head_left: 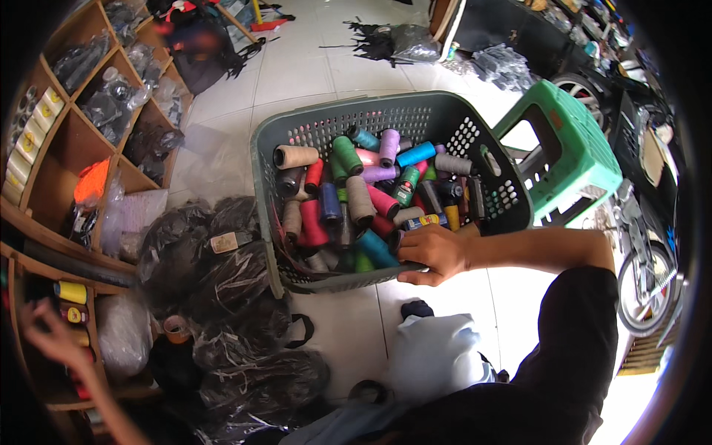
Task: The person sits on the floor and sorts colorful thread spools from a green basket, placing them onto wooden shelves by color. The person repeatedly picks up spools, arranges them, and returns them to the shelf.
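Observation:
A dark green perforated plastic basket (400, 111) holds many thread spools in several colours, among them a green spool (346, 154), a grey spool (360, 200) and a red spool (312, 222). My right hand (437, 254) grips the basket's near rim, fingers over the inner side and thumb outside. Far to the left, my left hand (53, 334) is at a wooden shelf compartment, beside a yellow spool (72, 291) and a red-brown spool (74, 314). Motion smears its fingers, and whether it holds anything does not show.
Wooden cubby shelves (55, 159) with wrapped goods line the left. Black plastic-wrapped bundles (230, 297) lie between shelves and basket, near a tape roll (176, 328). A green stool (586, 156) stands right of the basket, with a motorbike wheel (645, 289) beyond.

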The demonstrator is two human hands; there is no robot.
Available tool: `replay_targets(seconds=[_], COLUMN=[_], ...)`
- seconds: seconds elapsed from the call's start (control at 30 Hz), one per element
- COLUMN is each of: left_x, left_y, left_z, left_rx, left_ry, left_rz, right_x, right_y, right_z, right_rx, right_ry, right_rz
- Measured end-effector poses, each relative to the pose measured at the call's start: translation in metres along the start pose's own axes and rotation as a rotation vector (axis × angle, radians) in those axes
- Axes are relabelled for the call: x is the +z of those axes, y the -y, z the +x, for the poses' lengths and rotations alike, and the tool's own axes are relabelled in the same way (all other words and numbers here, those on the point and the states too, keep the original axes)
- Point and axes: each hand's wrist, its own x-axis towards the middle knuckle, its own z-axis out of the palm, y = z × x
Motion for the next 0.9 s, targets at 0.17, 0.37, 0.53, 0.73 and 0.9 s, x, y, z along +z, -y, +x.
replay_targets(seconds=[0.17, 0.37, 0.53, 0.73, 0.9], left_x=[0.062, 0.145, 0.237, 0.277, 0.253], left_y=[-0.185, -0.373, -0.445, -0.497, -0.519], left_z=[-0.112, -0.082, -0.117, -0.203, -0.205], left_rx=[-0.433, -0.206, 0.529, 0.392, 0.340], left_ry=[0.411, 0.677, 1.124, 1.893, 1.914], left_rz=[-0.416, -0.569, -0.441, -0.126, -0.020], right_x=[0.002, -0.045, -0.083, -0.050, -0.027], right_y=[-0.008, -0.077, -0.191, -0.224, -0.223], right_z=[-0.004, 0.008, -0.019, -0.048, -0.040], right_rx=[0.077, -0.124, 0.594, 0.981, 0.898], right_ry=[-0.066, -0.088, 0.085, 0.655, 0.575], right_rz=[0.046, -0.443, -0.703, -0.617, -0.666])
